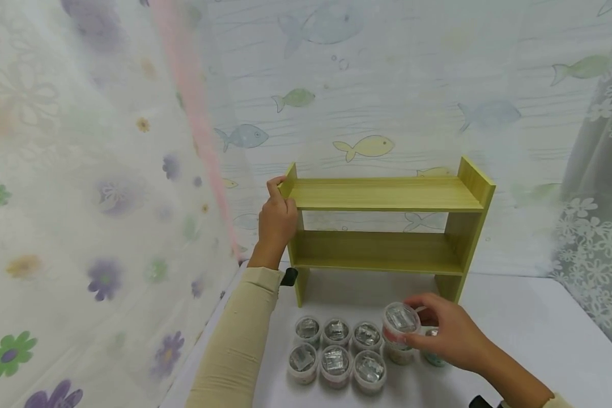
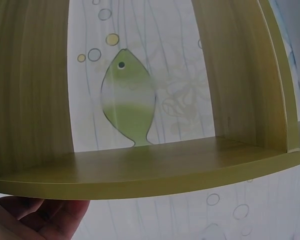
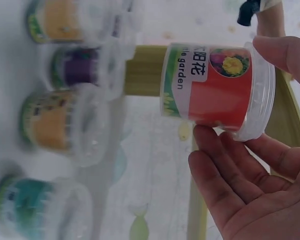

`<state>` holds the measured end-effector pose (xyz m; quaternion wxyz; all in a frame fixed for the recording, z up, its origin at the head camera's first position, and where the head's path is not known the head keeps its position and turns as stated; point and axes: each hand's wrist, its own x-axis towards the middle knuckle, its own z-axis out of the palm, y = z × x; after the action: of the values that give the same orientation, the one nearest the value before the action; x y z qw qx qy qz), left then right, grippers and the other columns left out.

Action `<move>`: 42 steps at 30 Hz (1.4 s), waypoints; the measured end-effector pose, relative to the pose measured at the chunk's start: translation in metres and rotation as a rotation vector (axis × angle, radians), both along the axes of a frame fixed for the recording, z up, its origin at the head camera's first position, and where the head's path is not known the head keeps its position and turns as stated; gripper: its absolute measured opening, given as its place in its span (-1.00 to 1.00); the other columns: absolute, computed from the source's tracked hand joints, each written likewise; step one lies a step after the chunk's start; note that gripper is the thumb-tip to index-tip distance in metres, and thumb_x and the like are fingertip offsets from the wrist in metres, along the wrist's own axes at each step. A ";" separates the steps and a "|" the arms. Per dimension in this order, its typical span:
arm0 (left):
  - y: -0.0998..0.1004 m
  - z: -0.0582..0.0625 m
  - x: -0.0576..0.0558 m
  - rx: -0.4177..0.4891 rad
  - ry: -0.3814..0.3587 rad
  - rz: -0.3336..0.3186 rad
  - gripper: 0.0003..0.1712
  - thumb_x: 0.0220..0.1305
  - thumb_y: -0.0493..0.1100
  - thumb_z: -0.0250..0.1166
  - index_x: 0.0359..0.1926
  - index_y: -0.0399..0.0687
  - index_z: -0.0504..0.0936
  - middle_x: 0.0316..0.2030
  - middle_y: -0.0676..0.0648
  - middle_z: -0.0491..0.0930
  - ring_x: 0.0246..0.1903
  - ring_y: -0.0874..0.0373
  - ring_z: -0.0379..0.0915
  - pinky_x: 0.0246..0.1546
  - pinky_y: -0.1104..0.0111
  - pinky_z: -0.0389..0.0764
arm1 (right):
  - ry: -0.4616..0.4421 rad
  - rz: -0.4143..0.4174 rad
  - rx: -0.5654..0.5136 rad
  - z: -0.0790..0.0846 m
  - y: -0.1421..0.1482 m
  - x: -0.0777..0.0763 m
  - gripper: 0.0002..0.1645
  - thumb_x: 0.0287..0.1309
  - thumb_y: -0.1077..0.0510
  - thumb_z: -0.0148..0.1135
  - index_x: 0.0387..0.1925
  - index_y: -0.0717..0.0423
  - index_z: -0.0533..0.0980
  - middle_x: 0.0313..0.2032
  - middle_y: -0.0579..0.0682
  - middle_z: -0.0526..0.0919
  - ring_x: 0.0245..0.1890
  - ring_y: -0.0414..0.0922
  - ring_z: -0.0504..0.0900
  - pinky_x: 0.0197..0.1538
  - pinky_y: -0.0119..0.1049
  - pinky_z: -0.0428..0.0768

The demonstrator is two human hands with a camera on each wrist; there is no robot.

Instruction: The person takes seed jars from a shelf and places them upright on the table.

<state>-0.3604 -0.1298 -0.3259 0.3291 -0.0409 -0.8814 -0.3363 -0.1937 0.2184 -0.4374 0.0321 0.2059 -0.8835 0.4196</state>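
My left hand (image 1: 277, 222) grips the left side panel of a yellow-green wooden two-tier shelf (image 1: 382, 194). Its fingers (image 2: 65, 216) curl at the panel's edge in the left wrist view. In front of the shelf's right leg, my right hand (image 1: 454, 331) holds a clear-lidded plastic tub (image 1: 401, 318) between thumb and fingers, above the table. The right wrist view shows this tub's red label (image 3: 220, 95) with a flower picture and the word "garden". Small silvery packets show through the tub's lid.
Several similar lidded tubs (image 1: 335, 362) stand in two rows on the white table (image 1: 510, 317), below and left of the held one. Another tub (image 1: 433, 354) is partly hidden behind my right hand. A fish-print curtain (image 1: 387, 85) hangs behind, a flowered one (image 1: 81, 226) at left.
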 end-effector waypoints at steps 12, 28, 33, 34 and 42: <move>-0.003 -0.005 0.001 0.013 -0.023 -0.004 -0.44 0.47 -0.13 -0.18 0.45 0.19 0.12 -0.57 -0.13 0.41 -0.68 -0.02 0.26 -0.66 0.17 0.32 | 0.010 0.041 -0.040 -0.037 0.010 0.027 -0.39 -0.05 -0.09 0.65 0.02 -0.06 0.59 -0.06 -0.10 0.62 -0.21 -0.33 0.70 -0.17 -0.36 0.72; -0.005 -0.003 -0.001 0.014 -0.003 -0.003 -0.44 0.48 -0.14 -0.17 0.46 0.18 0.11 -0.60 -0.13 0.39 -0.71 -0.01 0.22 -0.68 0.18 0.30 | -0.054 0.147 -0.045 -0.085 0.009 0.028 -0.36 0.01 0.01 0.62 0.09 0.05 0.53 0.01 0.01 0.59 -0.15 -0.34 0.68 -0.12 -0.40 0.71; -0.003 -0.002 -0.001 0.019 -0.005 -0.012 -0.43 0.48 -0.14 -0.18 0.46 0.18 0.10 -0.59 -0.13 0.38 -0.71 -0.02 0.20 -0.67 0.18 0.28 | 0.010 0.127 -0.009 -0.093 0.010 0.027 -0.35 -0.03 -0.01 0.64 0.08 0.05 0.57 0.00 -0.01 0.57 -0.11 -0.34 0.66 -0.15 -0.38 0.72; -0.003 -0.002 -0.001 0.020 -0.006 -0.018 -0.43 0.48 -0.14 -0.19 0.47 0.18 0.10 -0.58 -0.13 0.39 -0.70 -0.02 0.21 -0.67 0.18 0.29 | 0.012 0.127 -0.003 -0.094 0.010 0.026 -0.35 -0.03 -0.01 0.64 0.09 0.07 0.57 0.00 0.00 0.56 -0.12 -0.34 0.66 -0.16 -0.39 0.71; 0.001 -0.001 -0.003 0.021 -0.011 -0.012 -0.42 0.47 -0.12 -0.19 0.47 0.21 0.09 -0.60 -0.14 0.42 -0.69 -0.03 0.26 -0.67 0.18 0.32 | -0.054 0.181 0.004 -0.095 0.013 0.024 -0.31 0.05 -0.08 0.60 0.13 0.14 0.54 0.04 0.08 0.51 -0.11 -0.27 0.71 -0.13 -0.40 0.71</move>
<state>-0.3632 -0.1287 -0.3267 0.3228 -0.0410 -0.8793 -0.3478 -0.1700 0.2317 -0.5327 -0.0301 0.2738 -0.8626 0.4244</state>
